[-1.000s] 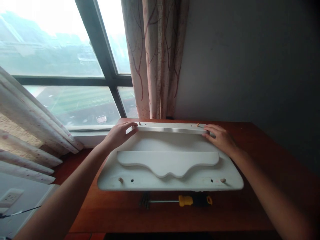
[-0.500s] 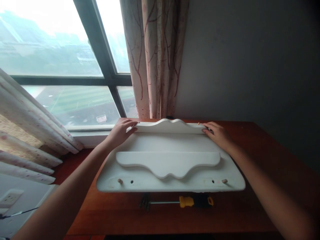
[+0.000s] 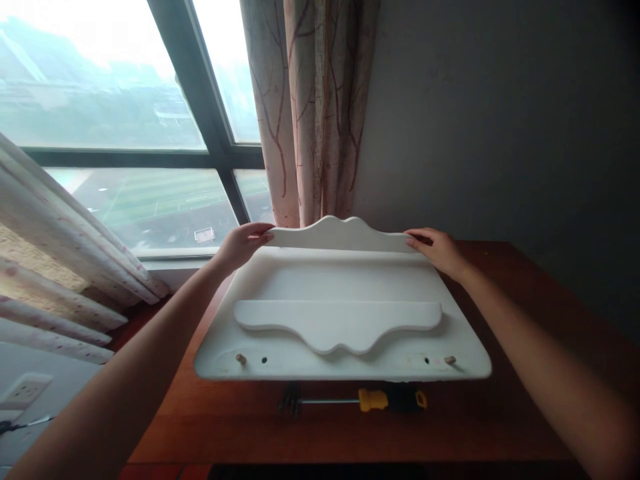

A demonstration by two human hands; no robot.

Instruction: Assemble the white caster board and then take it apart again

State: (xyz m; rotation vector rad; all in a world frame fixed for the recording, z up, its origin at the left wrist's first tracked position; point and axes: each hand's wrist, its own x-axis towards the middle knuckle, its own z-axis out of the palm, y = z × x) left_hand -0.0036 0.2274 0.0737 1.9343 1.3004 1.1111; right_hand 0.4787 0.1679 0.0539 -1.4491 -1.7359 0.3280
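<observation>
A white board with a wavy top edge stands upright at the far end of a larger white panel. My left hand pinches its left end, and my right hand grips the right end. A second white wavy-edged board lies flat on the panel, its curved side towards me. Along the panel's near edge, a wooden dowel sticks up at the left and another dowel at the right, each beside a dark hole. Whether the upright board touches the panel I cannot tell.
On the brown wooden table, a yellow and black screwdriver lies in front of the panel, with several dark screws by its tip. A window, curtains and a grey wall bound the far side. A wall socket is at lower left.
Both hands have raised the far wavy board, so it stands higher and shows more of its front face. The flat board, dowels and screwdriver stay where they were.
</observation>
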